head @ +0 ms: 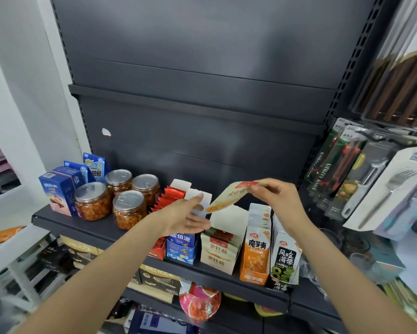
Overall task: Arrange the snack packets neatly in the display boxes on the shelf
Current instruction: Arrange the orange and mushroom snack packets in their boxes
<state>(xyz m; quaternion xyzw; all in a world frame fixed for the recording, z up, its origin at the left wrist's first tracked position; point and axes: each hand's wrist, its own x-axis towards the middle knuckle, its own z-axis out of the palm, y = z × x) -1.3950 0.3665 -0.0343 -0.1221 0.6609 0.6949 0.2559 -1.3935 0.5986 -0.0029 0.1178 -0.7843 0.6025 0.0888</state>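
At the front edge of the shelf point(226, 273) stand the boxes in a row. The cream box point(220, 251) holds packets marked 金针菇. Right of it, the orange box point(255, 259) reads 魔芋爽, and the green box point(284, 263) reads 风吃海带. Left of the cream box is a blue box point(182, 249).

Above the cream box, the right hand point(272, 196) pinches a cream packet point(229, 195) by its red top; it also says 金针菇. The left hand point(188, 218) is flat and relaxed, fingers point(197, 197) straight, close to the packet's low end; I cannot tell if they touch.

I think this packet goes into the cream box next. It must be turned upright and slid in, face forward.

Farther back are jars point(127, 209). At the right hangs a pack point(323, 174) reading UTILITY KNIFE.
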